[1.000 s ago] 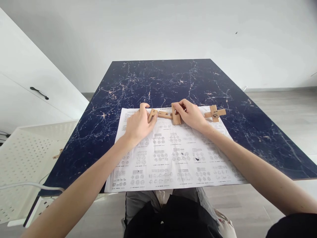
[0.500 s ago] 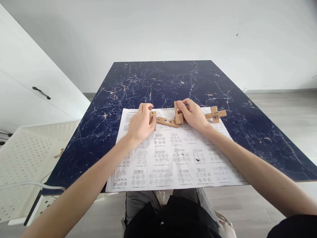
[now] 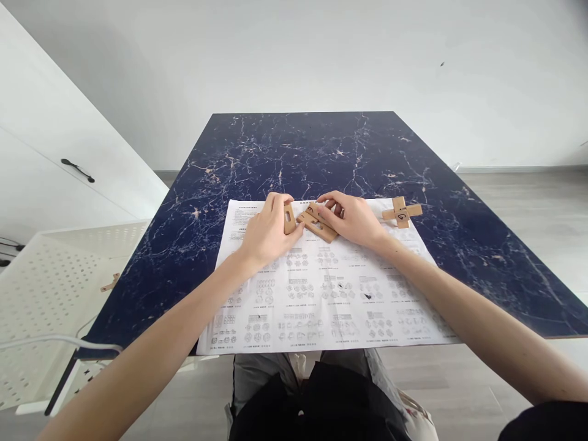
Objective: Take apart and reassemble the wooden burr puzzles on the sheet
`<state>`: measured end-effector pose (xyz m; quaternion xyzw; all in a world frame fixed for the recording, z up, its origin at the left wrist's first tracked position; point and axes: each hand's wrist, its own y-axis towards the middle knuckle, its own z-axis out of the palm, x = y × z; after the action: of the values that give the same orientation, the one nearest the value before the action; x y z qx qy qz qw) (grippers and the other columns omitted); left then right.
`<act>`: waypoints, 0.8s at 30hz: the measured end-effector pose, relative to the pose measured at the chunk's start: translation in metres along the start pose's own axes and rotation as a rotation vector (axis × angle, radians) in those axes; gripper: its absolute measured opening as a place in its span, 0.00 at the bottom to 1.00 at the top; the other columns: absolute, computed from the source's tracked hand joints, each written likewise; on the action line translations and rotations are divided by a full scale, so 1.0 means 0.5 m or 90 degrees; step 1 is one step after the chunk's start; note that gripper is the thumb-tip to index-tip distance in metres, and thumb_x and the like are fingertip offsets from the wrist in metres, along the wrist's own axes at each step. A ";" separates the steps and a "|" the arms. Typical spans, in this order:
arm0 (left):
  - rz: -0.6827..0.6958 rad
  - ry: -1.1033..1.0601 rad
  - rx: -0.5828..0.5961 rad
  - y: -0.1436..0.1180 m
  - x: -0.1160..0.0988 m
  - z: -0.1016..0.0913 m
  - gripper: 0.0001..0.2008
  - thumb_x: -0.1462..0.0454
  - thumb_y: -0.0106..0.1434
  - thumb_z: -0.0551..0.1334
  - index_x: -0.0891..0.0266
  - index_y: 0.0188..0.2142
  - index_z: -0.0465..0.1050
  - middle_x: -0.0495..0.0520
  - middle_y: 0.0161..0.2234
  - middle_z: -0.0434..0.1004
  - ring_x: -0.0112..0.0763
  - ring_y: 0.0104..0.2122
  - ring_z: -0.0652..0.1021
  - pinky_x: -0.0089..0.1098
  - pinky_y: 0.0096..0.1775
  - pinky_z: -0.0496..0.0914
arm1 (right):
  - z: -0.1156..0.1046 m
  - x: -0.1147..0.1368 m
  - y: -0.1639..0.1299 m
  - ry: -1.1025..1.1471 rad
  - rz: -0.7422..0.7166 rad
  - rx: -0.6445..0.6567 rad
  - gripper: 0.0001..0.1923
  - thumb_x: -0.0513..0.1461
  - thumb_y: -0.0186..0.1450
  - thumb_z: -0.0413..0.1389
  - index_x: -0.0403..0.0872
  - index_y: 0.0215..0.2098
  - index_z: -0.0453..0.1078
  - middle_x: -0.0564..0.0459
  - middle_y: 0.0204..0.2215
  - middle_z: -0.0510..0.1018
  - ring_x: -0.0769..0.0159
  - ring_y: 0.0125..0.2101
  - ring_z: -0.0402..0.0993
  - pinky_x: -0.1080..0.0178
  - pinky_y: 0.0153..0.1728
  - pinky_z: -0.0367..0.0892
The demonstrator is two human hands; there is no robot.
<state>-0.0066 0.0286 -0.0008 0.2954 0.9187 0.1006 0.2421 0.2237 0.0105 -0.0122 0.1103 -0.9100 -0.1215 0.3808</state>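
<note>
The far half of the counter (image 3: 303,144), toward the top of the frame, lies bare and open to reach. In the middle, the left hand (image 3: 266,229) and right hand (image 3: 353,217) crowd together over the wooden pieces (image 3: 316,223), leaving almost no gap between them. To the right of the right hand sits a wooden cross (image 3: 401,212), just beside it. The lower part of the printed sheet (image 3: 321,306) is flat and passable between the forearms. A white perforated basket (image 3: 59,275) stands beside the counter at lower left
</note>
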 end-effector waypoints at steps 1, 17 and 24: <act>0.001 -0.003 -0.003 0.000 0.001 0.000 0.18 0.59 0.71 0.65 0.59 0.55 0.61 0.61 0.56 0.73 0.32 0.31 0.78 0.35 0.27 0.66 | -0.001 0.002 -0.001 -0.005 -0.025 0.011 0.17 0.53 0.76 0.54 0.50 0.50 0.75 0.47 0.40 0.82 0.63 0.27 0.72 0.57 0.31 0.66; 0.005 -0.060 0.021 0.004 0.004 -0.004 0.17 0.65 0.71 0.63 0.57 0.56 0.61 0.61 0.57 0.74 0.37 0.38 0.82 0.35 0.30 0.70 | 0.015 0.016 -0.018 -0.108 -0.211 0.139 0.28 0.53 0.77 0.51 0.50 0.69 0.66 0.36 0.70 0.65 0.38 0.70 0.61 0.35 0.68 0.61; 0.016 -0.141 0.062 0.005 0.001 -0.010 0.22 0.66 0.67 0.66 0.56 0.57 0.61 0.55 0.49 0.77 0.33 0.32 0.80 0.35 0.31 0.71 | 0.027 0.010 -0.018 -0.097 -0.210 0.160 0.29 0.49 0.81 0.41 0.49 0.75 0.58 0.40 0.74 0.62 0.45 0.74 0.56 0.36 0.72 0.57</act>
<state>-0.0080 0.0307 0.0042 0.3279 0.8861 0.0259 0.3265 0.2116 0.0025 -0.0207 0.2949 -0.9137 -0.0758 0.2690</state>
